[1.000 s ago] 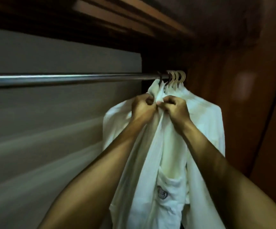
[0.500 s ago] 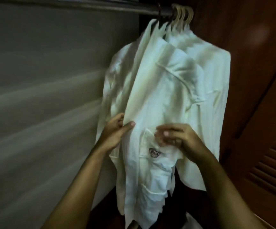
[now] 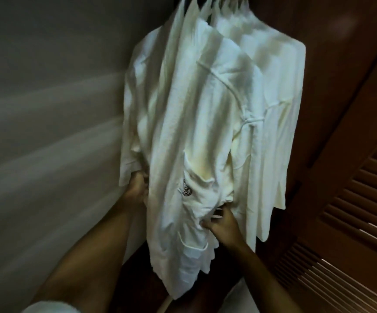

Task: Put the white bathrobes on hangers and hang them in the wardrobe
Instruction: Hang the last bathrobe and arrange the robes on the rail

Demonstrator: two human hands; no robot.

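At centre frame the front white bathrobe [image 3: 196, 114], hung with the others toward the upper right, is pinched at its left edge by the left hand [image 3: 137, 188] and gripped at its lower front by the right hand [image 3: 222, 224], seemingly to straighten its fall.

Bare forearms; a white short sleeve [image 3: 49, 307] on the left arm.

Hanger tops [image 3: 228, 0] cut off by the upper edge, left hand's fingers [image 3: 141, 179] under bathrobe cloth [image 3: 194, 109], grey wall [image 3: 47, 109] blurred.
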